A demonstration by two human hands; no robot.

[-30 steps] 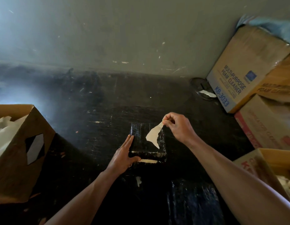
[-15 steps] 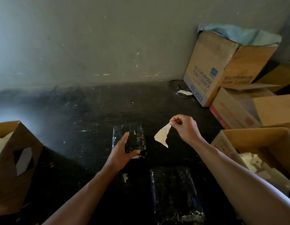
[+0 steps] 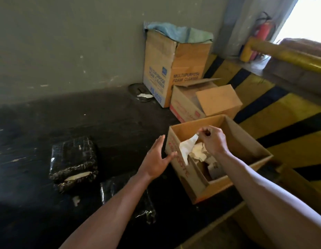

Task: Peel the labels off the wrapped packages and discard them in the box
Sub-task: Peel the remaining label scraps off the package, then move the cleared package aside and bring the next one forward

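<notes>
My right hand (image 3: 212, 140) hovers over the open cardboard box (image 3: 246, 146) and pinches a torn white label (image 3: 187, 147) that hangs down over the box's left rim. Crumpled white labels (image 3: 201, 153) lie inside the box. My left hand (image 3: 156, 159) is open in the air just left of the box, fingers spread, holding nothing. A black-wrapped package (image 3: 73, 159) lies on the dark surface to the left, apart from both hands. A second black-wrapped package (image 3: 109, 191) lies nearer, partly under my left forearm.
Two more cardboard boxes stand at the back: a tall foam cleaner box (image 3: 174, 69) with a blue bag, and a lower box (image 3: 201, 103) with open flaps. Yellow and black striped flooring (image 3: 291, 123) and a yellow rail (image 3: 289, 56) run along the right. A fire extinguisher (image 3: 264, 31) stands by the wall.
My right hand has carried the peeled label from above the package rightwards to over the open box. My left hand has left the package and opened. The view has swung right.
</notes>
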